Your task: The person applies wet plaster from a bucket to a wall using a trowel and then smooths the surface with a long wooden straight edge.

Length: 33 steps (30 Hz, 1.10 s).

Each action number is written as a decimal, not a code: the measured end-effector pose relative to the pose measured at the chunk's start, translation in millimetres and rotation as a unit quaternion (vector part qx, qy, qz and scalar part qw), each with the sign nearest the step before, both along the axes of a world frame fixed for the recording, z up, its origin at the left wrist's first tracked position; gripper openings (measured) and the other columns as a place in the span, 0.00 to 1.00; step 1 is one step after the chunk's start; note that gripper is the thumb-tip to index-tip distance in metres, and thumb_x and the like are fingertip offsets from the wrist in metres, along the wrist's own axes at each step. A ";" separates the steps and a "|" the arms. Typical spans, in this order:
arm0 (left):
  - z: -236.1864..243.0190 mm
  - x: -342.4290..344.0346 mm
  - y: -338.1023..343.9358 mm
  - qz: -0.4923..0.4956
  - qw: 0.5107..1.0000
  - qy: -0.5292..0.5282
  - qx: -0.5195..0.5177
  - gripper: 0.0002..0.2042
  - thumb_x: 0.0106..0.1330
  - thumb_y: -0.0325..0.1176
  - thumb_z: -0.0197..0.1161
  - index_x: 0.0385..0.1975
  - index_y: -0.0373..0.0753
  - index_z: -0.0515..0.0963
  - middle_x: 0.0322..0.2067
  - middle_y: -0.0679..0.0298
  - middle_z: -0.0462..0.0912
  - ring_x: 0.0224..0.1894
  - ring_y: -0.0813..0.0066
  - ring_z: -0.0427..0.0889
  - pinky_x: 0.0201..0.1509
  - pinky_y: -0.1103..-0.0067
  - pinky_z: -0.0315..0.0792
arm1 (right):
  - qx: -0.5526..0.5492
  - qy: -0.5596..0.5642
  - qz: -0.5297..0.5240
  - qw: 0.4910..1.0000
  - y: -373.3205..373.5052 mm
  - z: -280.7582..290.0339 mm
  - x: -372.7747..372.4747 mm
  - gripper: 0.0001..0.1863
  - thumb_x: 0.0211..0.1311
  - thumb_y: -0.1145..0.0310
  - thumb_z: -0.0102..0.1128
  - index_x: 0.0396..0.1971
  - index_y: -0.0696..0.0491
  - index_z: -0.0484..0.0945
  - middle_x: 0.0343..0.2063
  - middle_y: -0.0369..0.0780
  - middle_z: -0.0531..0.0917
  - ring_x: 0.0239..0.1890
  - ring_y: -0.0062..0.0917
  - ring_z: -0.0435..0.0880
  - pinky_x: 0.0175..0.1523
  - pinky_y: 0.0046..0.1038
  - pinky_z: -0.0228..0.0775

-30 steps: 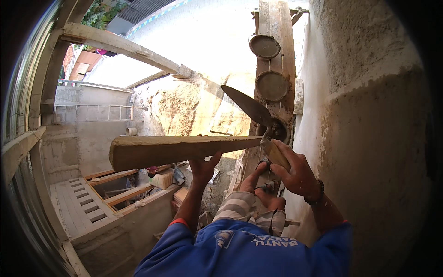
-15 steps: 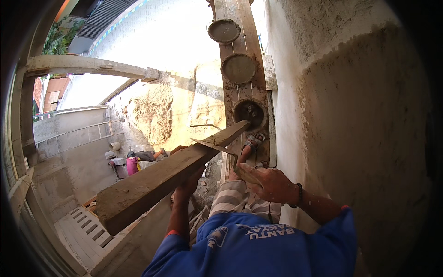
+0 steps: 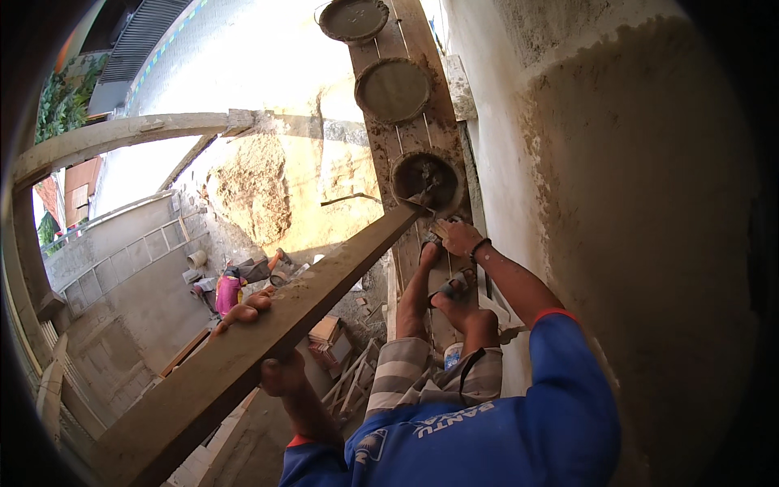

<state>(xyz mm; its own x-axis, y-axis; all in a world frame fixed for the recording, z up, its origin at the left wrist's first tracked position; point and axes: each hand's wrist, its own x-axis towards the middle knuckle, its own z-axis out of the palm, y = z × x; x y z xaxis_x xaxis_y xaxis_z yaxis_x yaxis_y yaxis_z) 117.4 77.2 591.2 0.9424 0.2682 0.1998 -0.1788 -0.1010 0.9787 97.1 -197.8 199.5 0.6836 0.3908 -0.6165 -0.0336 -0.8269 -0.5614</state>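
Note:
A long, mortar-stained wooden beam [image 3: 318, 286] slants from the lower left up to a bucket [image 3: 395, 180] with dark mortar in it. My left hand [image 3: 282, 375] grips the beam from below, its thumb on the near side and its fingers curled over the far edge. In my right hand [image 3: 462, 239] is a trowel [image 3: 439, 230], held by its handle just below the bucket. The trowel's blade reaches the bucket's near rim, beside the beam's upper end; part of it is hard to make out.
Two more mortar-filled buckets [image 3: 393, 91] [image 3: 354, 19] stand farther along the plank walkway [image 3: 375, 140]. My sandalled feet rest on these planks. A partly plastered wall [image 3: 641, 203] rises at the right. Far below on the left, another person [image 3: 230, 290] bends near a ladder [image 3: 122, 258].
My right hand has moved the trowel from across the beam forward to the bucket. The beam's near end has swung lower left, with my left hand still on it. The view has shifted.

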 end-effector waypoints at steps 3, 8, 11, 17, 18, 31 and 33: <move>25.8 19.8 -6.4 0.015 0.994 -0.080 -0.071 0.30 0.54 0.47 0.60 0.53 0.37 0.63 0.44 0.54 0.68 0.51 0.56 0.67 0.63 0.60 0.54 | -0.042 0.045 0.026 0.998 7.5 -21.9 15.2 0.30 0.51 0.67 0.52 0.59 0.50 0.65 0.40 0.53 0.80 0.44 0.46 0.79 0.49 0.42 0.73; 108.6 25.8 12.0 0.028 0.991 -0.108 -0.069 0.32 0.53 0.50 0.60 0.51 0.31 0.63 0.41 0.53 0.67 0.47 0.58 0.66 0.61 0.61 0.54 | -0.044 0.066 0.008 0.997 2.7 -32.4 14.1 0.23 0.51 0.68 0.51 0.51 0.51 0.70 0.44 0.52 0.78 0.47 0.45 0.77 0.50 0.43 0.72; 145.2 31.6 7.9 0.102 0.987 -0.120 -0.016 0.33 0.53 0.50 0.59 0.49 0.27 0.63 0.39 0.51 0.64 0.44 0.59 0.64 0.59 0.61 0.55 | -0.092 0.124 -0.009 0.988 -5.0 -22.0 20.4 0.21 0.52 0.65 0.52 0.48 0.52 0.71 0.44 0.50 0.79 0.48 0.45 0.77 0.50 0.42 0.72; 181.7 50.1 -13.6 -0.023 0.983 -0.162 -0.077 0.32 0.52 0.48 0.57 0.49 0.26 0.63 0.40 0.50 0.64 0.45 0.57 0.64 0.59 0.60 0.54 | 0.049 0.084 -0.347 0.933 -43.9 35.0 -6.7 0.34 0.52 0.60 0.57 0.59 0.56 0.64 0.49 0.53 0.76 0.51 0.45 0.75 0.53 0.39 0.69; 183.1 59.3 -25.6 -0.021 0.983 -0.167 -0.073 0.33 0.52 0.48 0.58 0.50 0.26 0.63 0.40 0.49 0.64 0.46 0.57 0.65 0.60 0.60 0.53 | 0.043 0.031 -0.329 0.943 -54.7 41.6 -16.6 0.33 0.52 0.60 0.57 0.59 0.58 0.64 0.48 0.54 0.76 0.50 0.45 0.76 0.54 0.38 0.69; 114.6 268.1 -171.0 -0.209 0.956 -0.155 -0.138 0.19 0.54 0.22 0.62 0.45 0.33 0.66 0.38 0.52 0.79 0.43 0.66 0.79 0.54 0.71 0.70 | 0.078 0.188 -0.569 0.797 -134.1 138.1 -159.6 0.27 0.54 0.66 0.53 0.56 0.54 0.68 0.20 0.39 0.78 0.14 0.23 0.75 0.16 0.28 0.65; 99.7 298.1 -199.7 -0.225 0.952 -0.140 -0.156 0.19 0.52 0.20 0.64 0.43 0.33 0.67 0.38 0.54 0.79 0.42 0.68 0.79 0.48 0.73 0.73 | 0.076 0.205 -0.604 0.767 -136.0 139.0 -186.9 0.26 0.54 0.68 0.53 0.56 0.52 0.68 0.18 0.37 0.75 0.13 0.22 0.72 0.15 0.26 0.64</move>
